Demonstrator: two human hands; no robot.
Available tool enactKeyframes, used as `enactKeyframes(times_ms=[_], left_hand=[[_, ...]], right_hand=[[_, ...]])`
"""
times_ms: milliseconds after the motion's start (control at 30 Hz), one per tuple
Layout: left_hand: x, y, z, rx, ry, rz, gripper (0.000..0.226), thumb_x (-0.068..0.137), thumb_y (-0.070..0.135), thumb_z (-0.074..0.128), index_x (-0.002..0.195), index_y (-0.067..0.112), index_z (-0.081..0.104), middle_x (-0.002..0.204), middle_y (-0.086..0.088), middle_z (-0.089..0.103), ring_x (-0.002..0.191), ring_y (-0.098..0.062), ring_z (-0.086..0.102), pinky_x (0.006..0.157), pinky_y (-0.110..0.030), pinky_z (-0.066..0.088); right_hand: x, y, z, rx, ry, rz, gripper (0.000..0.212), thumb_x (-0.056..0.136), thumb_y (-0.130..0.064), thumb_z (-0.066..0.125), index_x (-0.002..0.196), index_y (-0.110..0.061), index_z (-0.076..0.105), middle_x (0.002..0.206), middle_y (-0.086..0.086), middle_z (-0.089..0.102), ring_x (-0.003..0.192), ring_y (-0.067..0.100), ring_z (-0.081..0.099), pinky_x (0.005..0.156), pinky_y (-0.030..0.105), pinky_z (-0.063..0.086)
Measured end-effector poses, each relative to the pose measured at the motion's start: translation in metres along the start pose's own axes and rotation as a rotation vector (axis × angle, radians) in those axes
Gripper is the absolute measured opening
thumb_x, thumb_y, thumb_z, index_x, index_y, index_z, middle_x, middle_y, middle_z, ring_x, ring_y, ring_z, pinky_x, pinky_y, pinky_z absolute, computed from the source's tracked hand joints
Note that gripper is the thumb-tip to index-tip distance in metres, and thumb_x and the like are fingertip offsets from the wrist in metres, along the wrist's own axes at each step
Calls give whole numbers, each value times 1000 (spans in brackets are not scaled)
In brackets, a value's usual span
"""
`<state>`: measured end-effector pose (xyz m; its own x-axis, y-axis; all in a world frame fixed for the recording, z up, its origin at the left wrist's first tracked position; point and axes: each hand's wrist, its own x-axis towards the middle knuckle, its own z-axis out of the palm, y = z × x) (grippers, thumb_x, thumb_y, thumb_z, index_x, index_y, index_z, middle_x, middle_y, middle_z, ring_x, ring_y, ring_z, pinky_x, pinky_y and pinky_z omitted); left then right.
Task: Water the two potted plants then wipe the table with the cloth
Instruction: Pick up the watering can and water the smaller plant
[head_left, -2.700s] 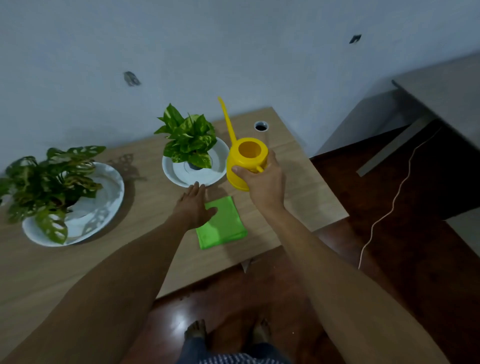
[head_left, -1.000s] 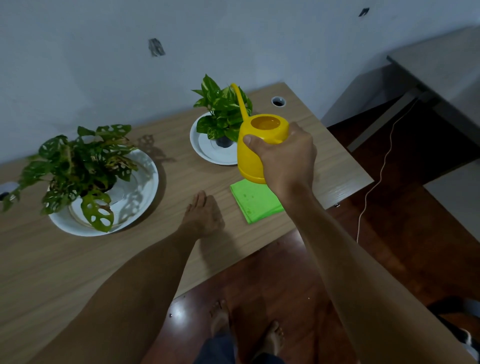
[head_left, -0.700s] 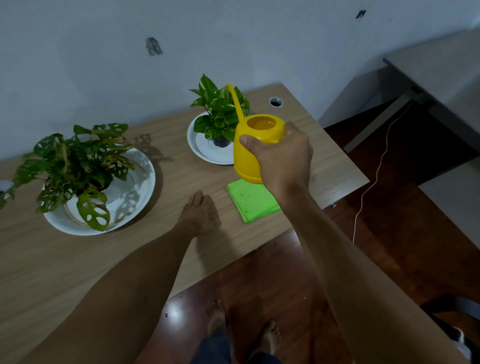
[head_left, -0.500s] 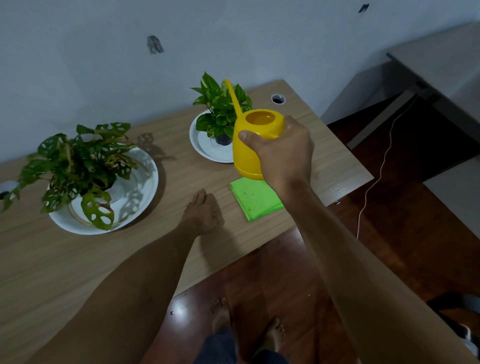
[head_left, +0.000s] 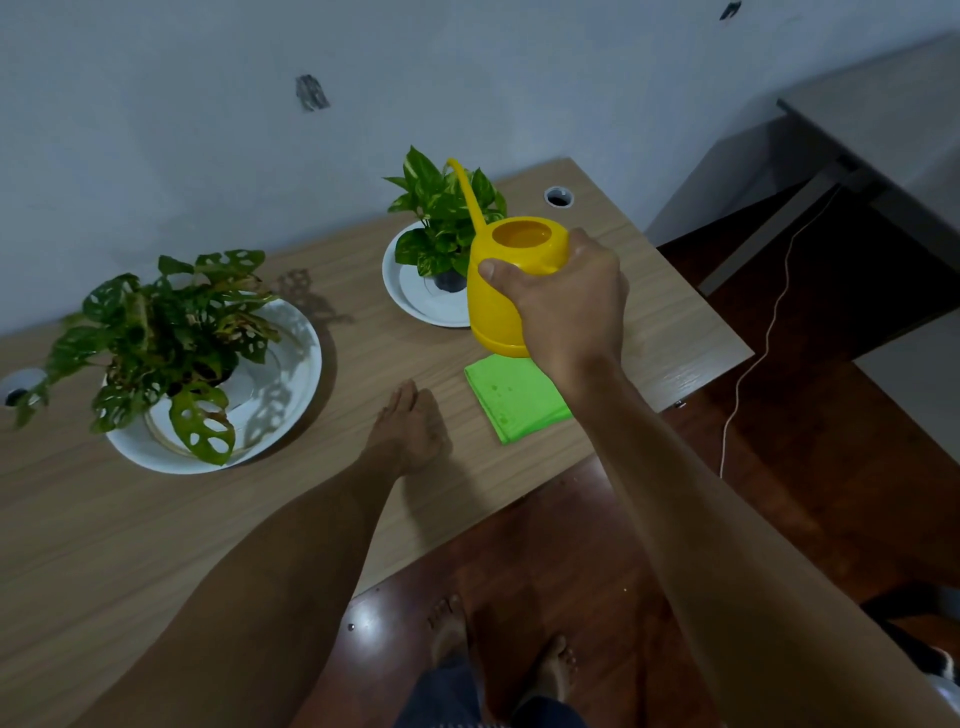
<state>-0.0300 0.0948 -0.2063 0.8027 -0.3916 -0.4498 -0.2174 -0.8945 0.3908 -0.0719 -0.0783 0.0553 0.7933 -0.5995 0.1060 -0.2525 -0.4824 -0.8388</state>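
Where everything is placed against the green cloth (head_left: 515, 398), items run largest first.

Surface (head_left: 130, 525): pale wood, two round cable holes; carries all items below; its front edge passes just in front of the cloth.

Large plant (head_left: 156, 332): holed leaves, standing in a wide white dish (head_left: 291, 384), well to the left of the cloth.

Small plant (head_left: 447, 218): pointed variegated leaves, in a dark pot on a white plate (head_left: 410, 306), behind the cloth and slightly left.

Watering can (head_left: 506, 286): yellow, open top, held in the air directly above the far edge of the cloth; its thin spout reaches up and back over the small plant's leaves.

Cloth: folded flat, dotted with dark wet spots, near the right front corner of the surface.

Right hand (head_left: 571, 301): above the cloth, fingers curled round the can's near side, thumb (head_left: 493, 273) across its body.

Left hand (head_left: 408, 431): flat on the surface just left of the cloth, fingers straight and together, holding nothing.
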Motion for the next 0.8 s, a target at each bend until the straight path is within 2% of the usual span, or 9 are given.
enactKeyframes(times_ms=[100,267,533,800], left_hand=[[-1,2,0,-12,3,-6,86,94,45,57,160,12,13,171,-16,-1,159,-35,1,128,-48,15],[0,-1,1,-13,4,-1,90,92,50,57,161,13,11,171,-14,-1,159,-34,0,128,-48,15],[-4,3,-1,-40,8,-10,86,90,48,58,157,14,16,170,-13,1,159,-33,1,128,-48,14],[-3,1,-1,-19,-8,1,89,90,48,60,159,14,14,170,-15,-1,159,-35,0,128,-49,14]], right_hand=[[2,1,-3,-10,12,3,59,68,-54,87,104,-12,66,103,6,73,98,28,69,82,42,58],[4,4,-10,-14,31,20,55,69,-51,89,98,-11,65,98,6,72,94,28,67,75,33,52],[1,10,-13,-25,62,26,60,64,-57,87,100,-14,68,99,6,74,96,30,69,82,46,58],[-4,10,-19,-30,31,30,57,66,-54,88,101,-14,68,100,5,73,97,29,68,82,45,58]])
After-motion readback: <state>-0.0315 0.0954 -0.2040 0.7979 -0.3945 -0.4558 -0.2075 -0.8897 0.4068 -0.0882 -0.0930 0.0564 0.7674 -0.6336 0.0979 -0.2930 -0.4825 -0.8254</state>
